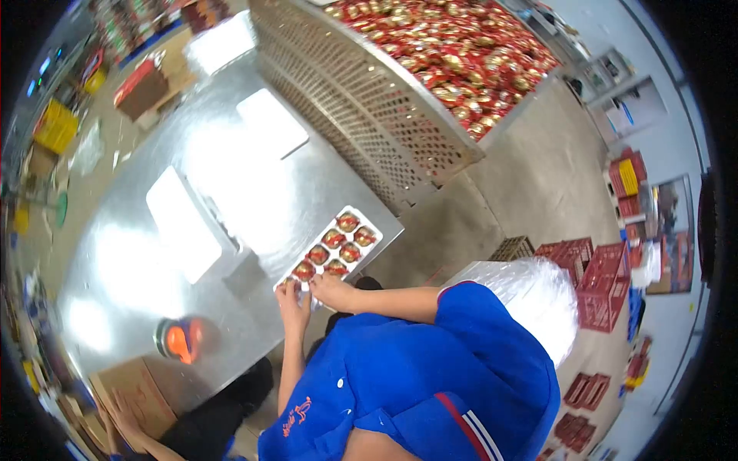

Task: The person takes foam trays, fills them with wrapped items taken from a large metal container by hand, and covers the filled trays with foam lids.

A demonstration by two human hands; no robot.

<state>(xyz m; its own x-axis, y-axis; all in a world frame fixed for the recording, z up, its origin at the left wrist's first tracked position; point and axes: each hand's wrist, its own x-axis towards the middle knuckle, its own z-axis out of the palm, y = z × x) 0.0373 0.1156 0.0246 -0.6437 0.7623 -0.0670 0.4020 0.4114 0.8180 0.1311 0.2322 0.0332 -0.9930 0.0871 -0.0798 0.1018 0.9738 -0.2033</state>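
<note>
A white tray [364, 213] with round cells lies near the edge of the steel table. Several round pieces in gold and red foil [333, 238] sit in its cells. At the tray's near end, my left hand [293, 306] has its fingers closed over a foil-wrapped piece at the corner. Close beside it, my right hand [332, 293] bends its fingers down into the same end of the tray. Whatever is under those right fingertips is hidden.
On the steel table [261, 307] stand a stack of white trays [184, 223], another white tray [273, 123] and a jar with an orange lid [180, 341]. A perforated metal bin [369, 100] holds many foil pieces. A co-worker's hands [119, 421] touch a cardboard box [138, 396].
</note>
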